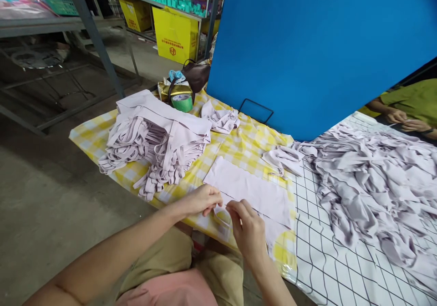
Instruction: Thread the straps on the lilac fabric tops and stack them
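A pale lilac garment piece lies flat in front of me on a yellow-and-white checked cloth. At its near edge, my left hand is closed in a pinch, and a thin lilac strap hangs by its fingertips. My right hand is closed too, thumb against fingers, just right of the left one; what it pinches is hidden. Left of the piece rises a neat stack of lilac garments with looped straps drooping over its side. Small crumpled lilac pieces sit beyond.
A large blue panel stands upright behind the table. To the right a heap of lilac garments covers a grid-patterned cloth. Green tape lies at the back left. Another person's hands show behind the heap.
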Tool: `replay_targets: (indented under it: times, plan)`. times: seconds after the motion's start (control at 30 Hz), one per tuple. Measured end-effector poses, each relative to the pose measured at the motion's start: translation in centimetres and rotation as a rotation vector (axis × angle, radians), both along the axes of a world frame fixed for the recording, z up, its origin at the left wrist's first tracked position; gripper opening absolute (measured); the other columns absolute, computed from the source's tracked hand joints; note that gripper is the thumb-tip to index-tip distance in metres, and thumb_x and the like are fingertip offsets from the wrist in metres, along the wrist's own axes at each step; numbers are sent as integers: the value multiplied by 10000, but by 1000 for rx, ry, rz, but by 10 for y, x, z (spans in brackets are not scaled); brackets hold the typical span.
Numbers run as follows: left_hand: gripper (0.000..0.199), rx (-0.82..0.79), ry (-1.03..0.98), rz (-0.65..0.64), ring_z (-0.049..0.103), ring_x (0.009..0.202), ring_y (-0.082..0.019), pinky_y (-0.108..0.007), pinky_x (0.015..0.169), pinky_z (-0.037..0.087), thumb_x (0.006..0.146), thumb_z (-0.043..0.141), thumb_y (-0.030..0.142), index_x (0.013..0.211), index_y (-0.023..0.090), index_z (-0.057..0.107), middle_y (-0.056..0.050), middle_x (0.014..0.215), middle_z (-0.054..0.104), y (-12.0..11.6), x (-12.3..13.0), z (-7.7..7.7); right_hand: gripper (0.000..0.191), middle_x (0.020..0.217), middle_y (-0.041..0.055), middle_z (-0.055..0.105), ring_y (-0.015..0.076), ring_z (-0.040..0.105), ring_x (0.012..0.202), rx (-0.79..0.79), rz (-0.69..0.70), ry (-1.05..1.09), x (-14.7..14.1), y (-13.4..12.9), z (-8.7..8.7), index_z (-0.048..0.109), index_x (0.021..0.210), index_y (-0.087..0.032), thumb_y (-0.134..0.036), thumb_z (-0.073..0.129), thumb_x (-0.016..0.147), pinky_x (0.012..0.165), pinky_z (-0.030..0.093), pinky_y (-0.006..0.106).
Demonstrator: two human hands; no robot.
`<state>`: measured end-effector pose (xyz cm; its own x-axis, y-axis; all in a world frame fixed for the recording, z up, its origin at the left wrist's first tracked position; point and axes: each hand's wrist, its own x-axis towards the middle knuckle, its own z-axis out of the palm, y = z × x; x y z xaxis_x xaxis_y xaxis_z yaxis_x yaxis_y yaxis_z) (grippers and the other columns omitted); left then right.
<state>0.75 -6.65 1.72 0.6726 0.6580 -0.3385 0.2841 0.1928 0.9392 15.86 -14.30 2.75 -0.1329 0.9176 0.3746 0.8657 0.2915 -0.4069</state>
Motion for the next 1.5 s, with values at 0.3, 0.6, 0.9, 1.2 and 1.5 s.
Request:
replay_targets:
  times: [0.3, 0.6, 0.9, 1.2, 1.5]
  plan:
    - [137, 1241, 345, -253, 513, 960, -193, -313, 863, 389, 792, 512, 132, 915, 155, 567, -58, 964, 573, 25, 25, -24, 178, 509, -12, 535, 148, 512, 488, -564, -318, 552, 29, 44, -23, 542, 666, -198, -357, 485, 722, 489, 422, 254]
    - [118, 1311, 387, -226, 535, 873, -185, -300, 763, 419, 835, 492, 156, 808, 142, 607, -54, 868, 590, 33, 36, -33, 240, 489, -26, 495, 147, 513, 448, -649, -316, 567, 33, 50, -28, 511, 688, -197, -422, 430, 708, 422, 434, 255]
    - [125, 1018, 333, -129, 507, 923, -174, -292, 820, 402, 832, 555, 209, 817, 173, 673, -35, 866, 585, 40, 41, -31, 117, 647, 21, 583, 159, 513, 599, -544, -221, 211, 32, 56, -24, 474, 665, -211, -209, 414, 766, 580, 339, 253]
    - [134, 947, 305, -160, 503, 919, -170, -272, 820, 400, 841, 555, 216, 808, 163, 673, -34, 844, 588, 45, 41, -28, 150, 772, 54, 620, 159, 526, 662, -528, -239, -69, 31, 59, -22, 519, 729, -186, -99, 437, 820, 558, 270, 237]
    - [148, 967, 314, -178, 498, 901, -169, -277, 805, 405, 841, 545, 204, 762, 156, 661, -31, 823, 586, 47, 41, -27, 150, 810, 60, 632, 150, 538, 648, -523, -260, -206, 28, 61, -19, 539, 769, -170, -88, 438, 845, 527, 241, 244]
